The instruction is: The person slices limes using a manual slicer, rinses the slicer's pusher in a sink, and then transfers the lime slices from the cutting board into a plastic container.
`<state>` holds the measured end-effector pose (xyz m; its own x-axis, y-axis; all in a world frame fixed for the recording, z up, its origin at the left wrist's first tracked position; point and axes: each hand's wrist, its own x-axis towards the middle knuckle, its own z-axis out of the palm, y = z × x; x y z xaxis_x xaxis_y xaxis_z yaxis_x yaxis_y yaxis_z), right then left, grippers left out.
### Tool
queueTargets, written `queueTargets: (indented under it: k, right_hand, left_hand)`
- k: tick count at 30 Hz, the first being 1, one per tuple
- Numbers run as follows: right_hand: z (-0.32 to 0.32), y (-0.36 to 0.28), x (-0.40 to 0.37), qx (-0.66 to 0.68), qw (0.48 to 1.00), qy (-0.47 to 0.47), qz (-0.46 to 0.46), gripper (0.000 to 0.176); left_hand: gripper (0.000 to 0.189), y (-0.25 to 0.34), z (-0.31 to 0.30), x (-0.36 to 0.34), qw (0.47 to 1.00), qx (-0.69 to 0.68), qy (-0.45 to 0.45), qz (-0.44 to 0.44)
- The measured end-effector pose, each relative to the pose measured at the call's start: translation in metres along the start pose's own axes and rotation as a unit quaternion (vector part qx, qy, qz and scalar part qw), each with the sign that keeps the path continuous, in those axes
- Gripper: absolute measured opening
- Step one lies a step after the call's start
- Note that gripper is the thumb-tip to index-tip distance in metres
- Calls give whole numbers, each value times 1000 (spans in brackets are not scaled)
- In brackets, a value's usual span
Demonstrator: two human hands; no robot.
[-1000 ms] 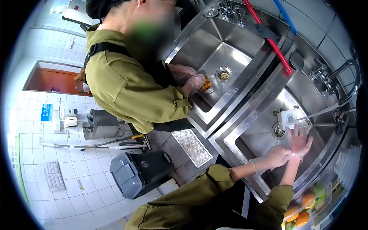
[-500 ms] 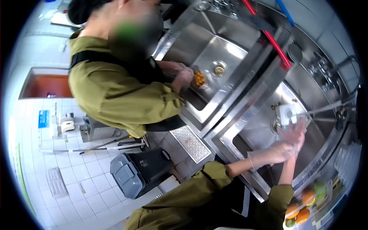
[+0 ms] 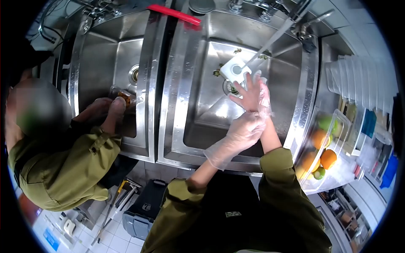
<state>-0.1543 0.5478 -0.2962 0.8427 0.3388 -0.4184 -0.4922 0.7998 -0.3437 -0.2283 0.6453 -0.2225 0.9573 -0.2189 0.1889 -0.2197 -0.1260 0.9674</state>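
Note:
Over the right sink, my left hand, in a clear glove, is closed on a clear plastic glove at the wrist and side of my right hand. My right hand has its fingers spread, and the clear glove covers only part of it. Just beyond its fingertips, a white block with a round opening lies in the sink near the drain. A thin stream of water runs down to this block. Small green scraps lie around it.
At the left sink, a co-worker's gloved hands hold a bag of orange pieces. A red bar lies across the divider. Fruit in a clear container and stacked clear tubs stand right. Below is a dark bin.
The view has rotated and swung, so the sinks now appear upright. My left hand stays closed at my right wrist. The co-worker's hands are now at the bag with the orange pieces.

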Motion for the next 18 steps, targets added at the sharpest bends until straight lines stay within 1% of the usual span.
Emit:
queueTargets:
  k: [1,3,4,7,8,9,11,12,13,15,16,17,18]
  right_hand:
    - [1,-6,2,15,1000,-9,8,54]
    - [18,-17,-1,49,998,-24,30,52]
    - [26,-15,-5,36,999,18,2,56]
    - [26,-10,-8,-7,997,72,-1,61]
    - [21,-6,-12,-24,995,96,1,55]
    - [14,-1,-11,-97,989,110,18,54]
    - [4,4,-8,-244,959,138,50,53]
    - [2,-3,-7,-310,934,169,60,42]
    - [-1,-11,-3,-363,909,205,19,37]
    - [-1,-30,12,-465,841,269,-60,28]
    - [2,-38,21,-476,834,269,-74,27]
    - [16,-49,27,-486,827,269,-88,26]
    - [31,-57,31,-514,817,247,-84,25]
  left_hand:
    - [14,3,-4,1,999,38,-7,15]
    - [15,8,-12,0,994,94,-53,-18]
    - [16,11,-15,0,989,122,-76,-33]
    - [17,18,-19,4,982,131,-130,-36]
    - [14,11,-14,0,997,44,-60,-14]
    - [12,10,-14,-1,996,36,-76,-44]
    - [10,8,-12,-1,989,15,-106,-102]
    - [9,9,-11,-1,988,37,-106,-105]
    - [8,10,-10,-2,987,59,-105,-109]
    - [8,12,-11,-5,983,104,-99,-118]
    - [15,7,-9,-10,987,66,-69,-128]
    - [17,12,-13,-7,980,52,-67,-181]
    - [19,22,-21,-1,969,38,-66,-234]
